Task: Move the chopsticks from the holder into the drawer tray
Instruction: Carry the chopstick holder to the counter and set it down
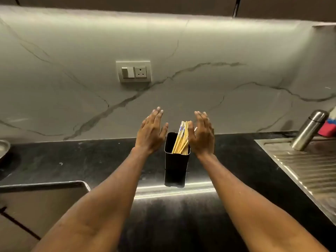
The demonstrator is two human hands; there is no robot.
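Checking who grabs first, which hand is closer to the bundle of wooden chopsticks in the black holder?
Right. The right hand is open against the right side of the wooden chopsticks; the left hand is open too, left of the black holder, with a gap between.

Head view, downward, near countertop [72, 160]

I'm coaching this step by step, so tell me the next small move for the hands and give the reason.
Probably close the right hand around the chopsticks. Both hands are open and hold nothing; the left hand is beside the black holder, the right hand is already at the bundle, which leans toward it and sticks out above the rim. Every chopstick seems to be in the holder, and no drawer tray is in view.
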